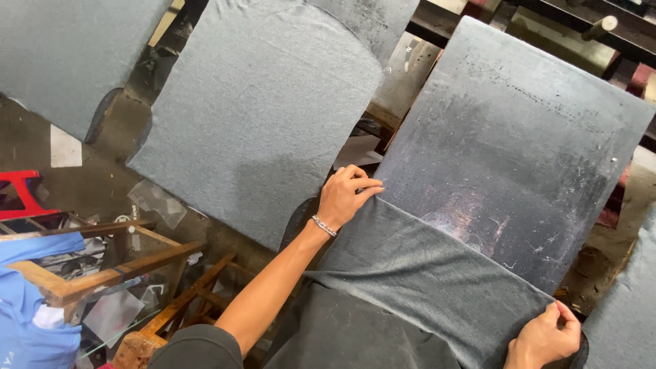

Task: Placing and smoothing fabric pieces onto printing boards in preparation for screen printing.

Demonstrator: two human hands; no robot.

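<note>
A dark grey fabric piece [424,266] lies over the near end of a flat dark board [519,143], whose bare top is scuffed and shiny. My left hand [345,198], with a metal bracelet on the wrist, pinches the fabric's upper left corner at the board's left edge. My right hand [543,338] pinches the fabric's right corner at the board's near right edge. The fabric's top edge runs straight between the two hands and covers only the lower part of the board.
A second board covered in grey fabric [260,109] stands to the left, and a third [61,55] at far left. Another covered board edge [629,307] shows at right. Below left are wooden frame bars [102,277], a blue cloth [27,321] and a red stool [24,191].
</note>
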